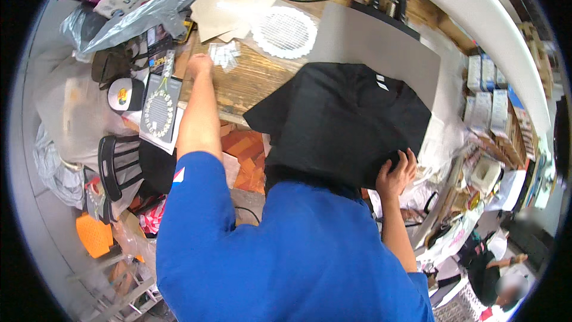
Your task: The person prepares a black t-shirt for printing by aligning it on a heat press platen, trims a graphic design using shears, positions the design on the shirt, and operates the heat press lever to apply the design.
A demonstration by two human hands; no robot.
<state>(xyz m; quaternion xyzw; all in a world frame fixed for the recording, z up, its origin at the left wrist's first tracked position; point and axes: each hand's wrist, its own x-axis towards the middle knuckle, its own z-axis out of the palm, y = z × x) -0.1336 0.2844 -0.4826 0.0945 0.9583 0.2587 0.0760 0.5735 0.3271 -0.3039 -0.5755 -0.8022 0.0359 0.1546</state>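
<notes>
A black T-shirt [342, 122] lies spread over a grey flat plate [381, 39], its neckline toward the right and its lower part hanging off toward my body. My right hand [396, 176] rests on the shirt's near right edge, fingers apart. Out to the left, my left hand [201, 64] is closed at the wooden table [238, 92]; whatever its curled fingers may hold is hidden. Right beside it lie small pieces in clear plastic [224, 55]. A round white patterned transfer sheet [285, 31] lies between that hand and the plate.
Brown paper sheets [229, 3] and a grey plastic bag [143, 18] cover the back left. A black chair [122, 167] stands left, below a cap [126, 94] and a patterned print [159, 113]. Boxes [491, 110] line the right; a person [491, 274] is at lower right.
</notes>
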